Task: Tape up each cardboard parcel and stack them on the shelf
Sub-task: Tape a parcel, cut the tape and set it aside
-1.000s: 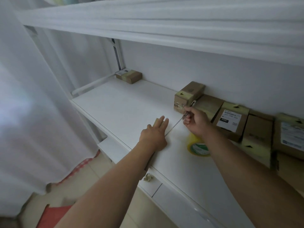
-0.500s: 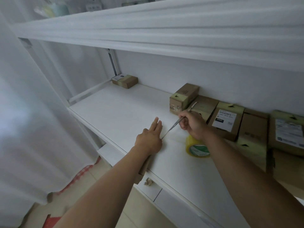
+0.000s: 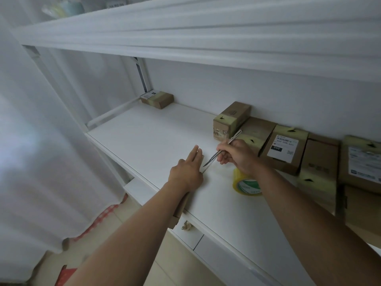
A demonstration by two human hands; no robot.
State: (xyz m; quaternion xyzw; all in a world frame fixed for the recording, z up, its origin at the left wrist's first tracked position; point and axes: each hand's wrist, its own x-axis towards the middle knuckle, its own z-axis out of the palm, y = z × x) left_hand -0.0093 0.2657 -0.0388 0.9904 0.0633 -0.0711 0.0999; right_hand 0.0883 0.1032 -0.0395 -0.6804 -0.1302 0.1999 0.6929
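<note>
While the left hand (image 3: 186, 171) lies flat over a mostly hidden parcel (image 3: 181, 205), the right hand (image 3: 237, 155) grips a blade (image 3: 221, 150).

parcel with white shipping label (image 3: 284, 148): the label reads "060 068 A05" in dark print, with "060" again in white on a black block below; the barcode and smaller print are too fine to read.
upright parcel (image 3: 230, 120): partial letters "AN" under crinkled clear tape on its front face; the rest is illegible.
far-right parcel (image 3: 362, 159): white label, print blurred.
corner parcel (image 3: 157, 99): white label, unreadable.
tape roll (image 3: 246, 183): green-and-white core print, not legible.
</note>
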